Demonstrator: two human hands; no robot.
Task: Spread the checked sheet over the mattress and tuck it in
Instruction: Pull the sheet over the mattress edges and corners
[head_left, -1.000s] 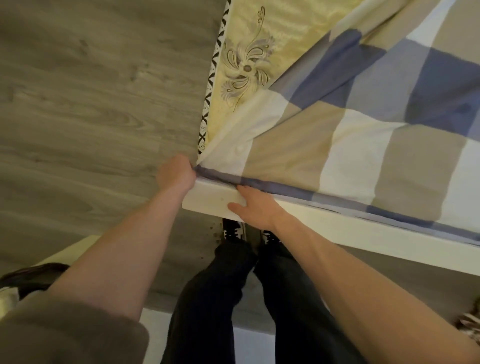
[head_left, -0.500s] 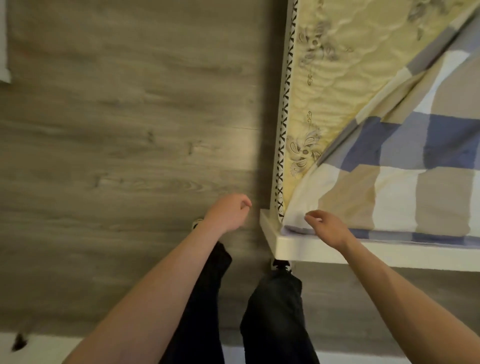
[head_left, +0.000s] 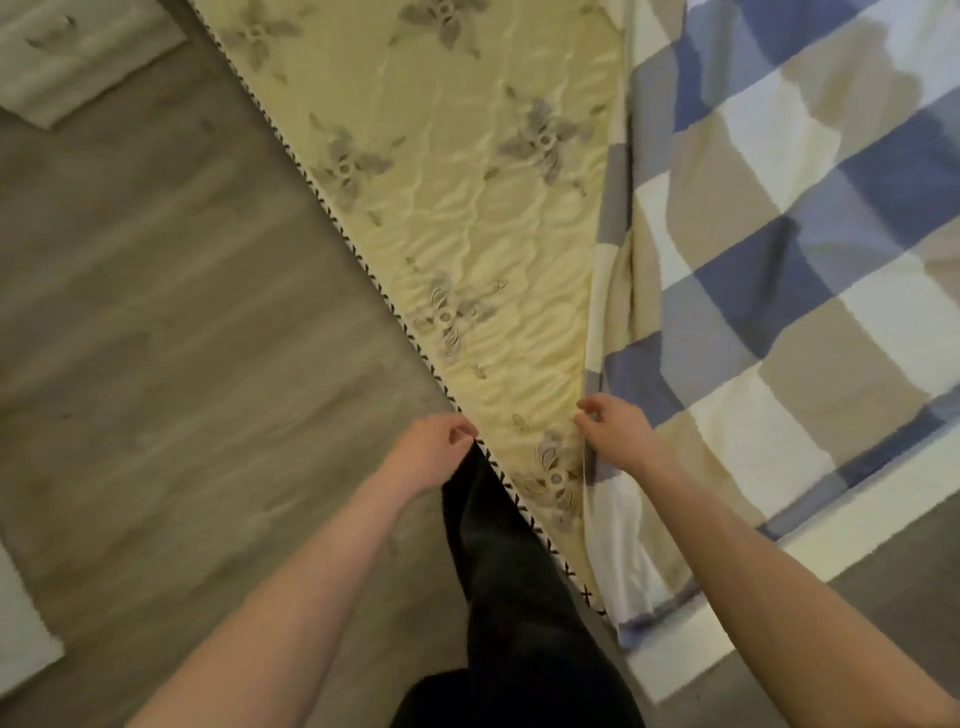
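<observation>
legs: dark trousers (head_left: 519, 597) at the very near edge, standing right against the mattress side, between the two forearms

bed frame: white ledge (head_left: 841, 540) running along the near right, smooth and flat, sheet edge hanging just onto it

left hand: left hand (head_left: 434, 452) sits right at the mattress's stitched edge, fingers curled in loosely, thumb and fingertips pinched together. Can't tell if there's actually anything between them

right hand: right hand (head_left: 615, 434) is at the sheet's left edge, fingers bent and closed on the fabric hem where it meets bare mattress

sheet: checked sheet (head_left: 779, 270) covers the right side of the bed only. Big squares of blue, tan, grey and white, soft-looking cloth. Its left edge is bunched into long folds running near to far, and the near corner droops down over the mattress corner

mattress: mattress (head_left: 467, 182) is a pale yellow quilted top, shiny, wavy stitching, grey flower motifs, black-and-white cross-stitch piping (head_left: 363, 260) down its left edge. A wide wedge of it is still uncovered, left of the sheet

floor: grey wood-look planks (head_left: 156, 312) on the left, with a pale mat (head_left: 78, 57) at the far left corner
</observation>
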